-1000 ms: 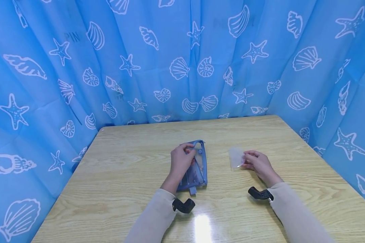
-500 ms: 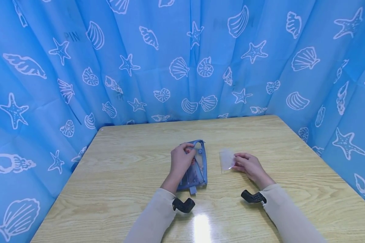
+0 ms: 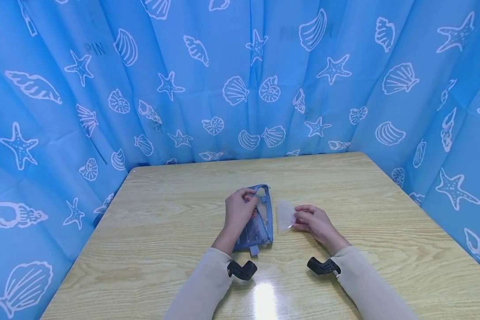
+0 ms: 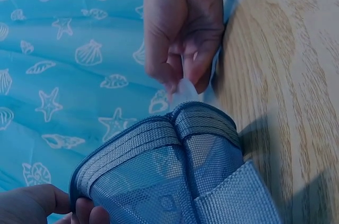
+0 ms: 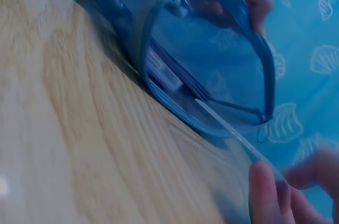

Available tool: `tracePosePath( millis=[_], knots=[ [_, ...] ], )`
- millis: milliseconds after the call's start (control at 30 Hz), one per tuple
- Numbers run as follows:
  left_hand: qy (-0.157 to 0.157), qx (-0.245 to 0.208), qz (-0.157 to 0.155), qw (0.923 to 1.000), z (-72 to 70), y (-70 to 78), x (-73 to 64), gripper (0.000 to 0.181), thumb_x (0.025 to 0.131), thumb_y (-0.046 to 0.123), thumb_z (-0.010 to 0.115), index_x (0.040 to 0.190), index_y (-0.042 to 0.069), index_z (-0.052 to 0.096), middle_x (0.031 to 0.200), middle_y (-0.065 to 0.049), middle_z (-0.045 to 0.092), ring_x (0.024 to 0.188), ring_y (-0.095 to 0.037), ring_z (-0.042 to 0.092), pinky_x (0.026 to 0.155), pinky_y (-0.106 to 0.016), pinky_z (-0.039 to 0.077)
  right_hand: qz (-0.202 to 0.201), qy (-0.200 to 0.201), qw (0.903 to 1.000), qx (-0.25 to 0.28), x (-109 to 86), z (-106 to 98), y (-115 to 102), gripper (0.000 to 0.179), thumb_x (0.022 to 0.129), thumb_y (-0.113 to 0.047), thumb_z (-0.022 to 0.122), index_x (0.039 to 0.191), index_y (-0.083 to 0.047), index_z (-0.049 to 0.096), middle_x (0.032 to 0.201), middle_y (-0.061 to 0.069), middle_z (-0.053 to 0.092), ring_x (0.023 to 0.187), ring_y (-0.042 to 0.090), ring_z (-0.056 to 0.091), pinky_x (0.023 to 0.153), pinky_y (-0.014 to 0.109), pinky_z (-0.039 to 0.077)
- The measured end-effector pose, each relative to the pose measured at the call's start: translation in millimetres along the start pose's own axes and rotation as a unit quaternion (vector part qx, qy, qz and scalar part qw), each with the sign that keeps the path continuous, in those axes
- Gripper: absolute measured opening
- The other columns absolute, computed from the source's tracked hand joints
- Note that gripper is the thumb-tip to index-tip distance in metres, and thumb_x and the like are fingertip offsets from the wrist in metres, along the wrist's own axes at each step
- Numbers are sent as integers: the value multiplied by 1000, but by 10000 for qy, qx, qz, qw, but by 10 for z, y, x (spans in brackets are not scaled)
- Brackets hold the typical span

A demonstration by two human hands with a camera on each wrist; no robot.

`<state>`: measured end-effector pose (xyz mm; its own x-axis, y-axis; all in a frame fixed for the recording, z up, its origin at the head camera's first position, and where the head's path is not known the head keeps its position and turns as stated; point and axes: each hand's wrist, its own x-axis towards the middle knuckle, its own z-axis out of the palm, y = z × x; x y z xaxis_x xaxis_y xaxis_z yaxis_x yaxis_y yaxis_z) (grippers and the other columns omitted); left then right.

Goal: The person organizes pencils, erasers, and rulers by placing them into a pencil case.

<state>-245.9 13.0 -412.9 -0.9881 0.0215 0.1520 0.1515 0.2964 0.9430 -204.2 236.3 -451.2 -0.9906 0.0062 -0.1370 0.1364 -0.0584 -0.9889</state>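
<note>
A blue mesh zip pouch lies on its side on the table, its mouth gaping to the right. My left hand pinches the pouch's upper edge and holds it up. In my right hand, finger and thumb pinch a thin, translucent plastic sheet. The right wrist view shows the sheet edge-on, its far end at the pouch's mouth. Inside the pouch, a pale flat item rests along the lower side. A fabric tab sticks out from the pouch in the left wrist view.
The wood-grain table extends around both hands. Behind it and at its sides hangs a blue curtain printed with shells and starfish. Each sleeve carries a black wrist mount, one on the left and one on the right.
My right hand has moved left with the plastic sheet, bringing it from well right of the pouch to close beside its mouth. The left hand and the pouch have stayed put.
</note>
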Motion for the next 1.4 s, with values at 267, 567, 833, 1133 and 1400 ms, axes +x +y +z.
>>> tracePosePath(
  millis=[267,567,833,1133,1400],
  knots=[
    [29,3,-35,10000,8,4,4,24,87,8,63,110,6,71,72,0,59,52,-9,63,51,-25,54,31,-217,9997,49,-37,140,13,40,96,-1,51,129,19,38,93,7,57,79,10,64,74,25,57],
    [17,13,-99,9999,17,-1,5,23,86,9,64,108,8,71,74,0,59,53,-9,63,51,-25,54,-37,-143,9999,4,-59,252,29,36,91,4,54,122,17,41,82,5,64,69,11,67,68,27,58],
    [28,19,-57,10000,5,5,0,24,86,9,64,109,7,71,73,0,61,52,-9,63,51,-25,54,17,109,9998,-162,-74,312,4,35,89,5,54,121,17,44,81,7,63,68,13,67,67,27,58],
    [8,-79,-41,10000,1,22,-12,23,87,9,64,108,6,72,72,0,60,52,-9,63,51,-25,54,14,321,9987,-383,-99,285,-9,34,91,5,55,121,17,45,82,8,62,65,12,66,66,27,58],
    [-33,-93,68,9999,1,17,-1,21,87,9,63,106,7,72,71,0,61,50,-10,63,50,-26,54,-134,126,9983,-559,-96,398,-7,37,92,1,58,123,20,49,87,12,65,69,12,67,67,27,58]
  ],
)
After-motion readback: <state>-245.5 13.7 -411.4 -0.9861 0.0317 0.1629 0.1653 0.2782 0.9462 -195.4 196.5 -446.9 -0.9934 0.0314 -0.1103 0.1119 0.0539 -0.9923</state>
